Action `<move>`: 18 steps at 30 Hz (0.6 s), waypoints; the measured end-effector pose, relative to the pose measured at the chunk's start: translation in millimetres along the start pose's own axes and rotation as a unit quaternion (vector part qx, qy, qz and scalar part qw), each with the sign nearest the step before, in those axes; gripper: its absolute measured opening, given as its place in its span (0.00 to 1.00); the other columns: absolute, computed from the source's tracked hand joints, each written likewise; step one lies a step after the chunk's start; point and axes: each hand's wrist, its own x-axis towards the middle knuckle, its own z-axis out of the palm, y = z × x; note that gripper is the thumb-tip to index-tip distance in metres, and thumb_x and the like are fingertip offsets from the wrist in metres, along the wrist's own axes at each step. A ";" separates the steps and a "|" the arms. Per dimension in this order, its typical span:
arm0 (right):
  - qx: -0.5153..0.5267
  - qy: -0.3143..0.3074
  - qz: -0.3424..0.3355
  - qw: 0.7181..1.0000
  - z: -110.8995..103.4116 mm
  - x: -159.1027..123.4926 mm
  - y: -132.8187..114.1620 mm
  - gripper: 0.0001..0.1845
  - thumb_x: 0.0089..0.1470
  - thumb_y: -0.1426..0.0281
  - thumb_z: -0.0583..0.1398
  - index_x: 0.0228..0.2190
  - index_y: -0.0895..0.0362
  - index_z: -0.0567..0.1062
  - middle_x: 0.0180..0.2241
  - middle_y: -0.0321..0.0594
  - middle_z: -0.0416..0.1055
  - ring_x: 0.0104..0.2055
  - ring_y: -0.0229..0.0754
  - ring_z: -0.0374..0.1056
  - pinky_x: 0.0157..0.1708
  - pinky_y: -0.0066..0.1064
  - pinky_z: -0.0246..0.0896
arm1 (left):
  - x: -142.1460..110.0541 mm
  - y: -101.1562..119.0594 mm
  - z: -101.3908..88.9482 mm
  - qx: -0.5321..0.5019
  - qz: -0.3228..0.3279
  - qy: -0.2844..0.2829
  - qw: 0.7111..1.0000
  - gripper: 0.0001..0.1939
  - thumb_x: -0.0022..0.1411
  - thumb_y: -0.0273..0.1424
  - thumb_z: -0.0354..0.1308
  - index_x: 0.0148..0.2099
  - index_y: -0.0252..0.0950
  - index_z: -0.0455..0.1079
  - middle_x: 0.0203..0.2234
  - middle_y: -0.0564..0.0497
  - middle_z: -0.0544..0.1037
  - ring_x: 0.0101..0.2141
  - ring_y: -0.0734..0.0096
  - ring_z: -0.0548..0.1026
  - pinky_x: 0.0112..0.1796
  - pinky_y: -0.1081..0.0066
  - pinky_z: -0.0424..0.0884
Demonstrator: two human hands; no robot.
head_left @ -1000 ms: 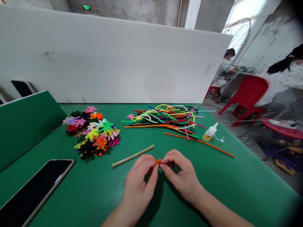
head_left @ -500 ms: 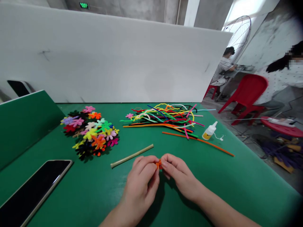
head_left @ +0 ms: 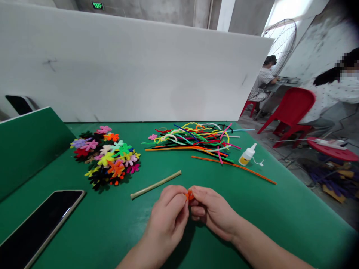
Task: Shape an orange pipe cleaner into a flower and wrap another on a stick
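Observation:
Between my fingertips is a small bent orange pipe cleaner (head_left: 190, 195), mostly hidden by the fingers. My left hand (head_left: 169, 213) pinches it from the left, and my right hand (head_left: 213, 209) pinches it from the right with its fingers curled. Just beyond my left hand lies a thin pale-green stick (head_left: 156, 185). A straight orange pipe cleaner (head_left: 234, 164) rests on the table farther to the right. Past it is a loose pile of coloured pipe cleaners (head_left: 193, 138). On the left sits a heap of fuzzy flowers (head_left: 112, 158) in many colours.
A small white glue bottle (head_left: 247, 155) stands uncapped on the right of the green table (head_left: 275, 216). At the left front lies a phone (head_left: 42, 228). A white partition (head_left: 140, 74) rises at the back. Two people sit beyond the table, near a red chair (head_left: 294, 108).
My right hand has turned slightly and its fingers have curled in more under the orange pipe cleaner. The left hand has barely moved. The view has shifted very slightly.

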 end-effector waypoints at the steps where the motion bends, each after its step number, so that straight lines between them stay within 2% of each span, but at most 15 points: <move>1: 0.014 0.001 0.006 1.000 0.3 0.1 0.4 0.11 0.50 0.67 0.57 0.22 0.61 0.64 0.20 0.29 0.52 0.18 0.27 0.44 0.21 0.22 0.41 | 0.1 0.2 0.3 -0.006 -0.008 0.001 1.000 0.08 0.55 0.18 0.47 0.31 0.35 0.64 0.30 0.49 0.70 0.32 0.74 0.68 0.33 0.77 0.65; 3: 0.009 0.005 0.002 1.000 0.0 1.0 1.1 0.12 0.50 0.66 0.57 0.23 0.61 0.64 0.20 0.29 0.52 0.18 0.26 0.43 0.20 0.22 0.40 | 1.2 0.5 1.2 -0.031 -0.046 0.009 0.998 0.07 0.55 0.20 0.47 0.30 0.34 0.64 0.29 0.49 0.70 0.32 0.74 0.68 0.33 0.76 0.65; 5: -0.047 0.026 -0.025 0.998 -1.6 2.6 0.9 0.12 0.50 0.65 0.57 0.23 0.61 0.64 0.19 0.29 0.53 0.17 0.27 0.43 0.19 0.22 0.38 | 3.3 0.3 2.2 -0.078 -0.124 0.027 0.989 0.06 0.55 0.22 0.49 0.28 0.34 0.64 0.28 0.50 0.70 0.30 0.73 0.69 0.32 0.76 0.65; 8: -0.166 0.085 -0.092 0.978 -5.1 4.8 -1.6 0.12 0.50 0.63 0.56 0.23 0.59 0.64 0.18 0.29 0.53 0.18 0.29 0.45 0.18 0.23 0.39 | 7.3 -1.7 3.6 -0.187 -0.263 0.056 0.945 0.06 0.54 0.26 0.51 0.25 0.34 0.63 0.24 0.52 0.70 0.26 0.75 0.68 0.27 0.76 0.64; 10: -0.239 0.107 -0.148 0.954 -6.4 5.4 -3.5 0.10 0.49 0.64 0.57 0.26 0.58 0.65 0.19 0.29 0.55 0.20 0.30 0.49 0.20 0.23 0.43 | 9.0 -3.3 4.2 -0.269 -0.323 0.063 0.905 0.06 0.54 0.27 0.52 0.25 0.34 0.63 0.21 0.54 0.69 0.24 0.76 0.67 0.27 0.76 0.64; 12: -0.305 0.095 -0.181 0.930 -6.3 4.9 -4.5 0.08 0.48 0.66 0.58 0.28 0.58 0.66 0.22 0.32 0.59 0.23 0.32 0.53 0.23 0.24 0.48 | 9.5 -4.1 4.6 -0.339 -0.352 0.059 0.871 0.05 0.53 0.27 0.53 0.25 0.34 0.63 0.20 0.55 0.69 0.24 0.76 0.66 0.29 0.76 0.64; 14: -0.363 0.082 -0.190 0.909 -5.1 3.8 -4.5 0.06 0.48 0.68 0.57 0.28 0.59 0.66 0.22 0.33 0.61 0.23 0.33 0.54 0.24 0.25 0.50 | 9.5 -3.6 4.8 -0.382 -0.363 0.058 0.848 0.05 0.53 0.27 0.54 0.25 0.34 0.63 0.19 0.55 0.69 0.24 0.76 0.66 0.29 0.75 0.63; 16: -0.416 0.090 -0.201 0.882 -3.8 2.4 -4.4 0.04 0.48 0.70 0.56 0.26 0.59 0.65 0.22 0.33 0.61 0.22 0.33 0.54 0.23 0.25 0.50 | 9.6 -2.3 4.7 -0.391 -0.368 0.061 0.842 0.06 0.52 0.27 0.54 0.25 0.34 0.63 0.19 0.55 0.69 0.24 0.76 0.66 0.29 0.75 0.63; 18: -0.456 0.100 -0.215 0.858 -3.1 1.1 -4.8 0.03 0.48 0.72 0.55 0.26 0.59 0.65 0.22 0.33 0.60 0.22 0.32 0.53 0.22 0.25 0.50 | 9.9 -1.0 4.2 -0.367 -0.364 0.062 0.854 0.06 0.52 0.27 0.54 0.24 0.34 0.63 0.19 0.55 0.69 0.24 0.76 0.66 0.29 0.76 0.63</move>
